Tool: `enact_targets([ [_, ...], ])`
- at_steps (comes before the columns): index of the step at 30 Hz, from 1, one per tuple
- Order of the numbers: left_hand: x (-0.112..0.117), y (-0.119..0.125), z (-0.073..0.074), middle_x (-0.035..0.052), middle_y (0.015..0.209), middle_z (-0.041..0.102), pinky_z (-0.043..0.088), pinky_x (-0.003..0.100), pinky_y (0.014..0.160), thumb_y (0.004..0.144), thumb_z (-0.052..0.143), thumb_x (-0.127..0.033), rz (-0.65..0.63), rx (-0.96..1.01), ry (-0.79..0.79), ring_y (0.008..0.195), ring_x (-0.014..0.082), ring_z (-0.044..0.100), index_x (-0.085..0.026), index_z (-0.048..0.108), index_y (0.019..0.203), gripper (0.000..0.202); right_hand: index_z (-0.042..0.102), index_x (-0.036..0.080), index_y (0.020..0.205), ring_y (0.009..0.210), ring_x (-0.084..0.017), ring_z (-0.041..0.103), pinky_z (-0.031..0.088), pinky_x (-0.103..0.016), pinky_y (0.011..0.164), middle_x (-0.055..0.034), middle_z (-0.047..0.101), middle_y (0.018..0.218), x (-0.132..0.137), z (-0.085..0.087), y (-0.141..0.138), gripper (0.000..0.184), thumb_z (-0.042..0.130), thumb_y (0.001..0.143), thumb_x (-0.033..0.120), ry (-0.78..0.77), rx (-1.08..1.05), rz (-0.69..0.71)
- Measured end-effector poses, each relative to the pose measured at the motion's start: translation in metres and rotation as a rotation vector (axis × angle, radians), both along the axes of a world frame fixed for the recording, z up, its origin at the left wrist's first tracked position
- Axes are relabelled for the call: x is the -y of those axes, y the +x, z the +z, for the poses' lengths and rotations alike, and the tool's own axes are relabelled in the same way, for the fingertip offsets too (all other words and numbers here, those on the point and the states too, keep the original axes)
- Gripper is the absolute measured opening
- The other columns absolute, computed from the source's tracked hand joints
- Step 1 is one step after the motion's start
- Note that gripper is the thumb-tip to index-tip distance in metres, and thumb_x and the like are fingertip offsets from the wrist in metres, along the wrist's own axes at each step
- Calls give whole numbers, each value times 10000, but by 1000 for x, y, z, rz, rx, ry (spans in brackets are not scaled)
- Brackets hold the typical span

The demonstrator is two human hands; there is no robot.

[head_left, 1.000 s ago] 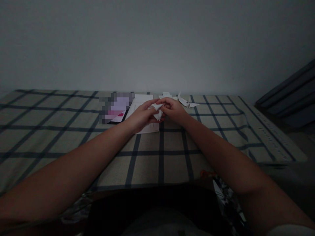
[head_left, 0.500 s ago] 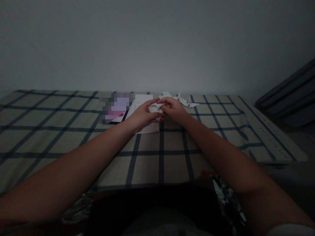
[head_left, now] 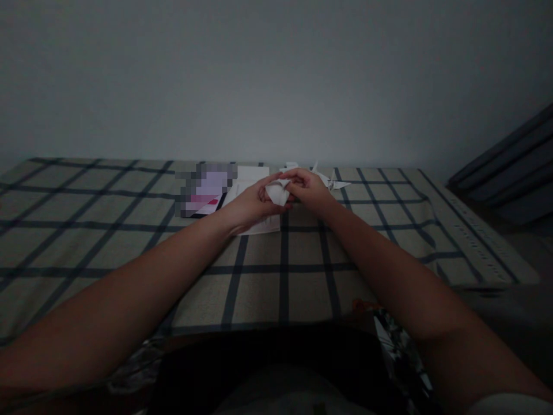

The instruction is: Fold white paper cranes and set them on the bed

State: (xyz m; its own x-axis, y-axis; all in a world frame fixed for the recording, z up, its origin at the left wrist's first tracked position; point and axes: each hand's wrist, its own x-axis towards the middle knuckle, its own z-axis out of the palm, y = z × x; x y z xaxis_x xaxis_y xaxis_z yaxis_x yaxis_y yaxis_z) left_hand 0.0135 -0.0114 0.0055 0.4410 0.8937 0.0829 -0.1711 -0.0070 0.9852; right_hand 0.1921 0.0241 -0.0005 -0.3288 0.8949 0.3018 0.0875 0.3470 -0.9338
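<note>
A small white piece of folded paper (head_left: 277, 192) is held between my two hands above the table. My left hand (head_left: 253, 200) grips its left side, with the fingers curled around and partly behind it. From the right, my right hand (head_left: 309, 189) pinches the paper's edge with thumb and fingers. The fold's exact shape is too small and dim to make out. Beneath and behind my left hand lie white paper sheets (head_left: 248, 174). Just beyond my right hand rests a folded paper crane (head_left: 334, 183), partly hidden by that hand.
A checked cloth (head_left: 263, 288) covers the table. Left of the sheets lies a flat thing with a purple and pink face (head_left: 209, 190), partly pixelated. A plain wall (head_left: 276, 80) rises behind the table, and dark draped fabric (head_left: 514, 173) hangs at the right.
The folded paper has turned in my hands and now shows a broader white face. My right hand has shifted slightly right; the left thumb has moved off the paper's front.
</note>
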Motion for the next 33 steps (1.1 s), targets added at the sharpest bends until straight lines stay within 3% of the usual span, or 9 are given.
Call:
enact_targets([
  [4,3,-2,3,-75,633,610,501,236,652,622,855,-125,101,-99,18,573,107,607,-193,391,1576,1064,624,189,968,690,-132,612,534,-261,633,-11,659,821,-4,-2,2,185,676,838,309,-31,-10,5],
  [6,5,-5,7,-66,602,588,511,268,656,693,819,-220,137,-153,34,580,135,620,-178,405,1574,974,612,187,931,698,-135,615,534,-267,651,-4,647,804,-6,-3,4,209,692,823,348,-19,2,14],
  [8,5,-8,12,2,694,663,518,301,673,772,768,-341,207,-262,101,638,165,638,-157,499,1519,815,603,185,904,711,-140,618,535,-273,665,-3,642,804,-7,-2,4,234,700,809,376,-18,4,34],
  [10,3,-12,16,22,750,667,487,289,672,757,792,-405,349,-407,313,664,156,596,-156,668,1358,662,600,183,888,713,-139,613,528,-274,663,-3,637,805,-6,-1,4,247,702,804,392,-33,19,70],
  [13,-2,-17,17,61,1007,688,476,287,734,737,810,-443,391,-477,518,810,165,586,-195,762,1202,530,612,177,900,693,-128,593,505,-265,645,-2,633,816,-3,2,4,245,693,819,394,-33,67,113],
  [18,-9,-19,13,60,1069,650,492,308,819,741,799,-438,435,-448,458,896,177,583,-198,800,992,347,638,179,885,706,-129,556,462,-251,628,-5,637,797,-4,2,6,243,694,833,409,8,132,119],
  [22,-7,-19,15,71,1117,707,502,302,838,751,811,-444,309,-380,440,1010,211,633,-221,807,994,330,658,178,897,712,-137,552,451,-261,641,-11,645,803,-6,0,8,300,702,822,466,38,151,141],
  [27,-4,-18,16,70,934,784,522,308,812,807,772,-483,308,-367,361,885,209,682,-205,821,890,294,670,177,826,763,-153,557,450,-271,685,-16,651,783,-2,3,7,346,683,833,523,128,235,127],
  [33,-5,-18,13,69,867,783,517,284,732,770,814,-453,384,-370,290,789,191,679,-199,826,841,264,698,172,894,826,-170,588,459,-298,751,-42,689,869,0,6,8,334,651,859,501,211,246,91],
])
